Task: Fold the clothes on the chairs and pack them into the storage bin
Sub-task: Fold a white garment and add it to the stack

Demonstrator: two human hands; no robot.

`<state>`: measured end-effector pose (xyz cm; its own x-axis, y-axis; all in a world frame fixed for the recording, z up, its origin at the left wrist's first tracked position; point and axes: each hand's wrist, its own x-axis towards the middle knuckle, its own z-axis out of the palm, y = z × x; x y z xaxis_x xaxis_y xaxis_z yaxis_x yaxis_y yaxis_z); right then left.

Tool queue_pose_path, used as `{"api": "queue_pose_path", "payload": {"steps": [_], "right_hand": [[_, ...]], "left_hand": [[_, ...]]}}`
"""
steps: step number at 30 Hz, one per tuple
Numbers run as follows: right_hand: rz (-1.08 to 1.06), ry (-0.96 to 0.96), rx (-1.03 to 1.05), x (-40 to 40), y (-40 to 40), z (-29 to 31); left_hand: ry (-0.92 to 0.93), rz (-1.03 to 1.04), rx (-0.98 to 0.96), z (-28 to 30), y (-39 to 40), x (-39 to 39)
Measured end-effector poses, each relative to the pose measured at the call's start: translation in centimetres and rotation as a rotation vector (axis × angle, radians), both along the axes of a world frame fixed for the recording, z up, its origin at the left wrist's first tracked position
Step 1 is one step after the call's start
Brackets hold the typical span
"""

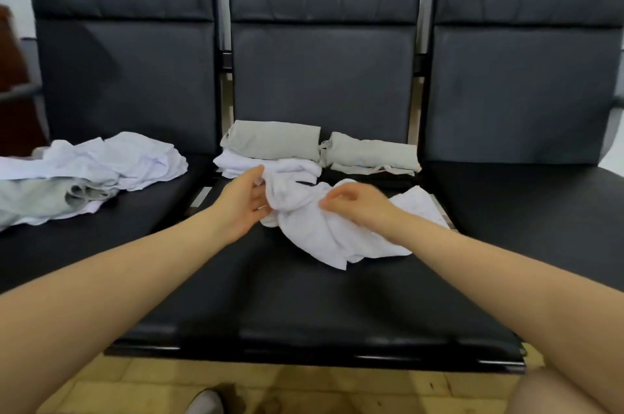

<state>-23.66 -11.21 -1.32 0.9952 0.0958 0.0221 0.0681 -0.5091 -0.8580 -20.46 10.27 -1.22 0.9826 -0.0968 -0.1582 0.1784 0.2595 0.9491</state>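
Note:
A crumpled white garment lies on the middle chair's seat. My left hand holds its left end, thumb on top and fingers under the cloth. My right hand pinches a fold near the garment's middle with curled fingers. Behind them, at the seat's back, stand two folded stacks: a grey piece on white ones at the left, and a grey folded stack at the right. No storage bin is in view.
A loose heap of white and grey clothes covers the left chair's seat. The right chair has a bare black seat. Yellowish floor tiles and a shoe tip show below the seat's front edge.

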Motion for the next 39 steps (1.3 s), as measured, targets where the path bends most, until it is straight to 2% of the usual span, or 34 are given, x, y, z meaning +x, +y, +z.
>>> {"api": "queue_pose_path", "payload": {"steps": [3,5,6,8,11,15,17,21,24,26,27,29,31,33,36,38,39], "right_hand": [[0.15,-0.01,-0.382,0.6,1.0,-1.7],[0.151,-0.057,-0.464,1.0,0.9,-2.0],[0.123,-0.068,-0.388,1.1,0.7,-1.8],[0.007,-0.053,-0.087,1.3,0.1,-0.9],[-0.193,0.011,0.324,2.0,-0.9,0.1],[-0.356,0.096,0.527,2.4,-2.5,0.9],[-0.316,0.186,0.651,2.1,-3.4,1.2],[-0.189,0.28,0.796,1.4,-4.5,2.2],[-0.234,0.269,0.812,1.8,-4.8,2.3],[-0.322,0.227,0.714,2.1,-5.0,2.0],[-0.368,0.189,0.597,2.5,-5.1,1.7],[-0.392,0.049,0.211,2.8,-5.3,0.8],[-0.296,-0.156,-0.116,2.4,-5.2,-0.1],[-0.179,-0.232,-0.17,1.6,-4.9,-0.6],[0.011,-0.095,-0.252,0.0,-4.8,-0.1],[0.151,0.082,-0.419,-1.2,-5.1,0.2],[0.195,0.14,-0.438,-1.5,-5.4,0.1]], "left_hand": [[-0.065,0.038,-0.076,1.3,-0.9,0.7],[-0.097,0.115,0.005,2.0,-1.7,1.0],[-0.107,0.14,0.111,2.2,-2.0,1.1],[-0.108,0.151,0.342,2.1,-2.4,1.6],[-0.109,0.155,0.53,1.0,-2.6,2.2],[-0.231,0.11,0.689,0.1,-3.2,1.8],[-0.351,0.043,0.778,0.1,-3.8,1.4],[-0.476,-0.228,0.744,0.0,-5.7,0.6],[-0.531,-0.349,0.923,-0.9,-6.8,0.4],[-0.533,-0.343,0.998,-1.7,-7.4,0.5],[-0.509,-0.324,0.981,-1.8,-7.6,0.5],[-0.429,-0.217,0.839,-1.5,-7.8,0.6],[-0.362,-0.052,0.676,-0.9,-7.6,1.0],[-0.295,0.083,0.538,-0.2,-7.0,1.5],[-0.262,0.17,0.516,0.4,-6.1,1.5],[-0.283,0.129,0.569,0.6,-5.7,1.2],[-0.271,0.088,0.566,0.6,-5.7,1.2]]}}
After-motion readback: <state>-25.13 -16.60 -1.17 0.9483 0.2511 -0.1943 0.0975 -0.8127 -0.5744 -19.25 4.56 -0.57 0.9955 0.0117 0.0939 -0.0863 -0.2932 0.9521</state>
